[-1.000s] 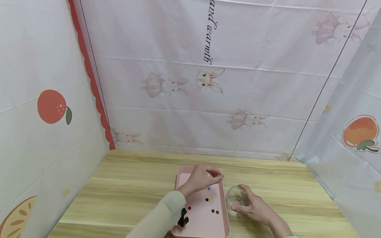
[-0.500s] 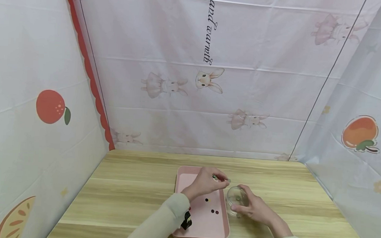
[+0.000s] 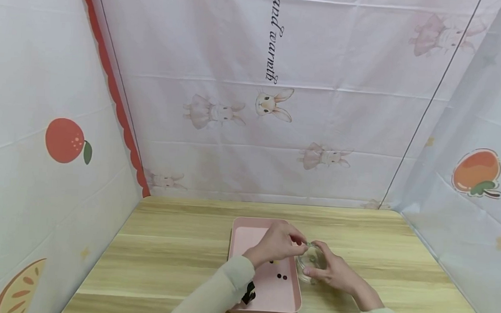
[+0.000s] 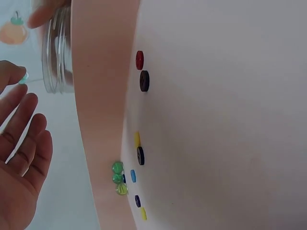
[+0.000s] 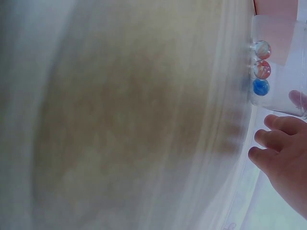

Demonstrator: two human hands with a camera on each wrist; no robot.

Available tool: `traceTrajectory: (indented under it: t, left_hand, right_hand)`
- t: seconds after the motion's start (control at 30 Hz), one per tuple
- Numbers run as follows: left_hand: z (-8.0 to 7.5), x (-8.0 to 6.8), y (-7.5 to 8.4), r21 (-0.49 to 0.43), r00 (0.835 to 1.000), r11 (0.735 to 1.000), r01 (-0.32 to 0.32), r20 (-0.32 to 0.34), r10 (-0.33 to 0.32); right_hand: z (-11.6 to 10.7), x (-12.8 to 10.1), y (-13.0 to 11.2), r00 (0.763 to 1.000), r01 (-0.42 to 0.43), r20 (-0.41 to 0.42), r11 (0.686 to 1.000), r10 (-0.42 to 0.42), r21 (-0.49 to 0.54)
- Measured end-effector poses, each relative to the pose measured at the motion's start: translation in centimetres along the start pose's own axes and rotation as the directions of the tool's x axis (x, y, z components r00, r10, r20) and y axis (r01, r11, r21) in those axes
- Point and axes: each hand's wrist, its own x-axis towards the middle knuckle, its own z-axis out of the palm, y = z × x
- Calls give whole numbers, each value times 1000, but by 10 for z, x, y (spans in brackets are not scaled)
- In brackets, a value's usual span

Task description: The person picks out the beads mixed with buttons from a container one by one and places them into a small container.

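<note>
A pink tray point(image 3: 246, 232) lies on the wooden table point(image 3: 173, 247) and holds several small buttons point(image 3: 282, 276) and three green marbles point(image 4: 118, 178). A clear glass jar point(image 3: 310, 260) stands just right of the tray. My right hand point(image 3: 333, 273) grips it from the right, thumb in front and fingers behind. In the right wrist view the jar point(image 5: 283, 62) holds three marbles point(image 5: 261, 68), two red-and-white and one blue. My left hand point(image 3: 277, 245) reaches across the tray's right rim to the jar's mouth. Its fingertips pinch a small pale green marble point(image 4: 22, 77) beside the jar point(image 4: 56, 52).
Printed cloth walls point(image 3: 277, 129) close in the table at the back and on both sides. Bare wood lies left of the tray and right of the jar point(image 3: 398, 259). A red button point(image 4: 139, 60) and a dark one point(image 4: 144, 80) lie near the tray's rim point(image 4: 100, 96).
My left hand has moved right from the far part of the tray to the jar's mouth, carrying the small marble. The right hand has stayed on the jar.
</note>
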Motion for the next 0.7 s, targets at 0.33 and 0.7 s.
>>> traceTrajectory:
  t: [0.33, 0.7]
  left_hand:
    - [6, 0, 3, 111, 999, 993, -37, 43, 32]
    - [-2, -4, -12, 54, 999, 998, 34, -18, -33]
  right_hand:
    - [0, 0, -1, 1000, -4, -4, 1000, 4, 4]
    - [0, 0, 0, 1000, 0, -15, 1000, 0, -6]
